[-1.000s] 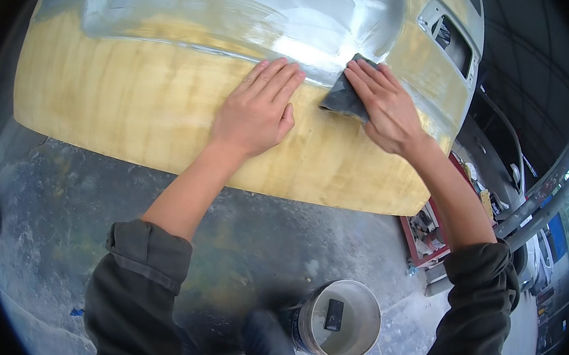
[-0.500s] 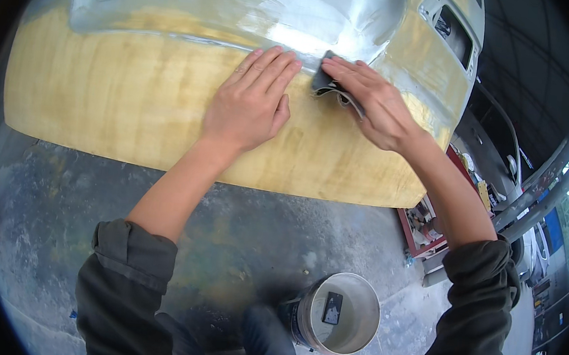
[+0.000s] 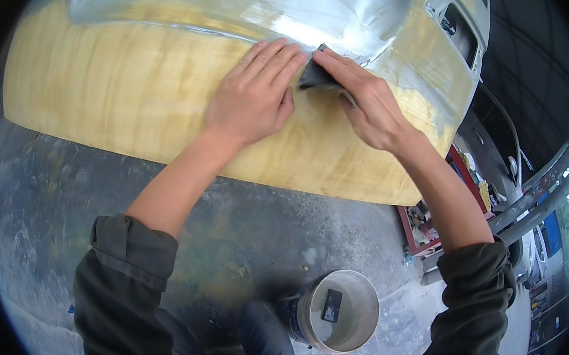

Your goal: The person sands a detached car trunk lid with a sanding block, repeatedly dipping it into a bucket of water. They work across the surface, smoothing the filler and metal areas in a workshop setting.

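Observation:
A large curved vehicle body panel, yellowish along its near part and shiny grey in the hollow at the far side, lies in front of me. My left hand rests flat on the yellow surface, fingers stretched toward the ridge by the hollow, holding nothing. Just to its right, my right hand grips a dark grey piece of sandpaper and presses it on the panel near that ridge. The sandpaper's far part is covered by my fingers, so I cannot tell whether a block is inside.
Below the panel, a bucket stands on the stained concrete floor, with a dark rectangular block inside. To the right are a red tray of assorted items and grey metal tubes. A rectangular opening pierces the panel's far right.
My right hand and the sandpaper have shifted slightly left, closer to my left hand. The left hand stays nearly in place. The whole view has shifted a little.

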Action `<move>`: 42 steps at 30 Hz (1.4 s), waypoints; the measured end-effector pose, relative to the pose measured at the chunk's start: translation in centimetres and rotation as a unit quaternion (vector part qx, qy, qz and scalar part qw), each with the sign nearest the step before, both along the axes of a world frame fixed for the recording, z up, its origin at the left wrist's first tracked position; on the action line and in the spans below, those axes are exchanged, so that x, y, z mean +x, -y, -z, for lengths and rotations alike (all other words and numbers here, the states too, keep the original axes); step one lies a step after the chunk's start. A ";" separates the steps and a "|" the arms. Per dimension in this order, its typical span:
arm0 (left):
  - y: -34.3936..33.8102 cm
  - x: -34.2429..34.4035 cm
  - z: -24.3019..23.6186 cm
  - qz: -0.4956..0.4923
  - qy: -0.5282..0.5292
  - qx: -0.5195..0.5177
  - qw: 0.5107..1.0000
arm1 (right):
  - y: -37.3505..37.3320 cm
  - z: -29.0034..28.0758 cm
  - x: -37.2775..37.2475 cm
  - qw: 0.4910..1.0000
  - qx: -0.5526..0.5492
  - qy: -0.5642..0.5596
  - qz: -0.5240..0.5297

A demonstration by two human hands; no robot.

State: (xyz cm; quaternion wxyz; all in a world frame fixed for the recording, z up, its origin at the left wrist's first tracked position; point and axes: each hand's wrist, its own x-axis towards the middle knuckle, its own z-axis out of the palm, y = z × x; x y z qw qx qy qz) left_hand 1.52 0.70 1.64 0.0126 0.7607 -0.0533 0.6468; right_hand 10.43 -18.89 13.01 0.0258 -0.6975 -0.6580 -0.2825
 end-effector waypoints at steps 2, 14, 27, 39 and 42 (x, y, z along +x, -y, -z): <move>0.1 0.1 -0.1 -0.003 0.004 0.004 1.000 | 2.2 -2.0 2.0 0.998 -0.023 0.050 0.039; 0.3 0.3 0.0 -0.030 -0.019 0.002 0.999 | 6.6 -4.8 0.7 0.967 0.241 0.042 0.075; 0.5 -0.2 -0.5 -0.047 -0.040 0.010 0.998 | 0.6 0.2 -0.8 0.987 -0.017 0.059 0.152; 0.2 -0.4 -0.6 -0.046 -0.041 0.014 0.998 | 3.3 -0.6 -1.3 0.992 0.105 0.038 0.061; 0.4 -0.3 -0.5 -0.050 -0.036 0.014 0.998 | 3.1 -3.4 -0.4 0.968 0.198 0.143 0.053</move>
